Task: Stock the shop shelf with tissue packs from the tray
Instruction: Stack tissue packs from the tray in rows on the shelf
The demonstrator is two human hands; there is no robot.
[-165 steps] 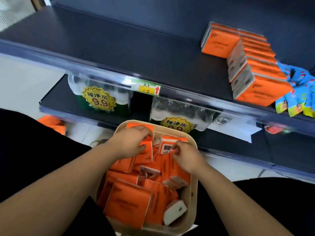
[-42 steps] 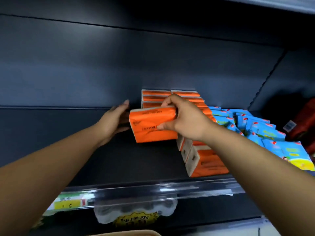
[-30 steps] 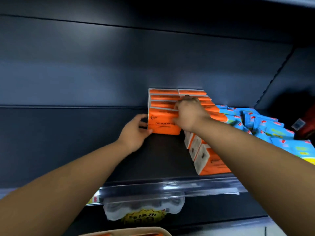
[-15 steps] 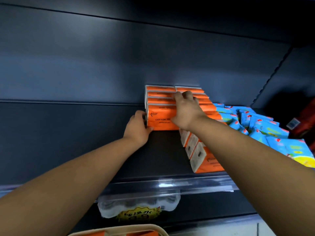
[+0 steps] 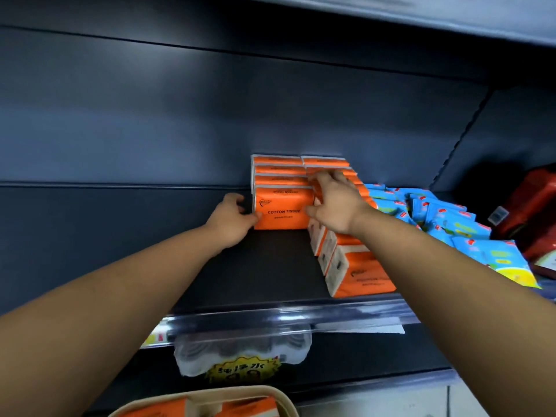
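An orange "COTTON TISSUE" pack (image 5: 284, 210) stands upright on the dark shelf (image 5: 258, 266), at the front of a short left row of orange packs (image 5: 278, 171). My left hand (image 5: 231, 219) pinches its lower left corner, thumb in front and fingers along its side. My right hand (image 5: 337, 200) rests with spread fingers on the neighbouring right row of orange packs (image 5: 358, 272), its thumb touching the front pack's right edge. The beige tray (image 5: 240, 390), holding more orange packs, shows at the bottom edge.
Blue sachets (image 5: 445, 224) lie in a loose heap to the right of the orange rows, with red packaging (image 5: 532, 206) beyond them. A clear price rail (image 5: 285, 320) runs along the shelf front. Wrapped water bottles (image 5: 240, 353) sit on the shelf below.
The pack was carried from the tray to the shelf and set against the left row. In the last half second my right hand slid off its top toward the right row.
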